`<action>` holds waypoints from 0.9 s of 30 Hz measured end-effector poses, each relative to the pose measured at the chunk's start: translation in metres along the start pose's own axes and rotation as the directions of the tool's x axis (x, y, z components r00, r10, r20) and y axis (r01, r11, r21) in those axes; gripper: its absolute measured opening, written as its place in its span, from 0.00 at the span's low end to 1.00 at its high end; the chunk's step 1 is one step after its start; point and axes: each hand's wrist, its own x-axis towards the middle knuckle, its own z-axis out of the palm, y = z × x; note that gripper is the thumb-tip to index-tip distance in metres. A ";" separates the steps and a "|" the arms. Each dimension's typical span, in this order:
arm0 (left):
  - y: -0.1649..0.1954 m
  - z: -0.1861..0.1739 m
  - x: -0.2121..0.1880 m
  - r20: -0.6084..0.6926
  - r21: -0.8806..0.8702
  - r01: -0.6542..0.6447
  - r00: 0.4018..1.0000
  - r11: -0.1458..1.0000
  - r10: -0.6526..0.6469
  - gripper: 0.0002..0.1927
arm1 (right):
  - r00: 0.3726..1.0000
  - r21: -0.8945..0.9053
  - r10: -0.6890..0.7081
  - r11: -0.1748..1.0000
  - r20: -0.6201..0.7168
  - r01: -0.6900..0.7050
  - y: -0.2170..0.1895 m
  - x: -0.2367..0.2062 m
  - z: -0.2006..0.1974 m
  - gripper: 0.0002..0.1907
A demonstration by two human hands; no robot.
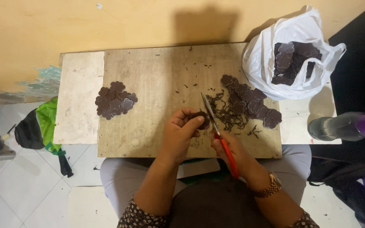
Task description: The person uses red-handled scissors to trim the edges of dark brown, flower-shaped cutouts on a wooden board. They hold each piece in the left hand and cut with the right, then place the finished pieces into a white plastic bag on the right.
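We hold a dark flower-shaped piece [200, 119] in our left hand [182, 128], fingers and thumb clamped on it, above the middle of the wooden board [157, 76]. Our right hand [233, 152] grips red-handled scissors [218, 131], fingers closed around the handles; the blades point up and away from us, their edge just at the piece, and we cannot tell how far they are parted. Left on the board lies a small heap of cut pieces [115, 100]. Right of the scissors lies a larger heap [250, 101], with thin dark trimmings [229, 114] scattered beside it. A white plastic bag [267, 59] at the board's right corner holds more pieces. A purple-capped bottle [347, 126] lies farther right.
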 end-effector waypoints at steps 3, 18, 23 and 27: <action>0.000 -0.002 0.001 0.019 -0.015 -0.015 1.000 1.000 0.015 0.06 | 0.999 0.025 -0.007 1.000 0.046 0.006 -0.001 -0.004 -0.001 0.25; 0.009 -0.003 -0.006 0.034 0.065 -0.022 0.999 0.998 0.020 0.02 | 0.973 0.137 -0.105 0.987 0.207 0.077 -0.005 -0.010 -0.002 0.34; 0.010 0.001 -0.007 0.026 0.087 -0.043 0.999 0.995 0.041 0.02 | 0.976 0.133 -0.071 0.990 0.206 0.044 -0.007 -0.010 -0.003 0.33; 0.011 0.002 -0.008 0.012 0.112 -0.033 0.999 0.993 0.032 0.03 | 0.979 0.130 -0.076 0.990 0.188 0.051 -0.005 -0.009 -0.002 0.32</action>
